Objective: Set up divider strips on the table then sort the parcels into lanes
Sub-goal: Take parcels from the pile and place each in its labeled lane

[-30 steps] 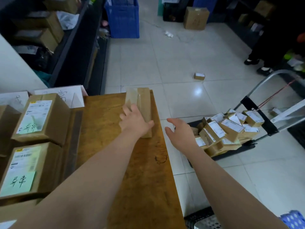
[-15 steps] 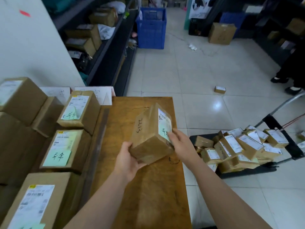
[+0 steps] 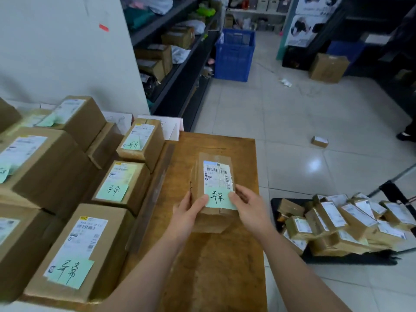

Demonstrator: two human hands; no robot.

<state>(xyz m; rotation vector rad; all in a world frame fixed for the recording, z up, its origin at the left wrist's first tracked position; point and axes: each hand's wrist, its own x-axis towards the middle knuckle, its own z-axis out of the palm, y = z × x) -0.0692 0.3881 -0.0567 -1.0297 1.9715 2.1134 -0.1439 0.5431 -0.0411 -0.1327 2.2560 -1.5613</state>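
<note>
Your bare forearms reach forward and converge. Your left hand (image 3: 191, 213) and right hand (image 3: 251, 210) grip the near end of the parcel (image 3: 216, 174) between them, thumbs pressed on top, fingers round its sides.

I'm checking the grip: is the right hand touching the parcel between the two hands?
Touching. In the head view the right hand grips the parcel, its thumb lying on the green note.

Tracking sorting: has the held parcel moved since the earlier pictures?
Yes. The parcel, lifted and tilted before, now lies label-up on the table, right of the divider strip.
</note>
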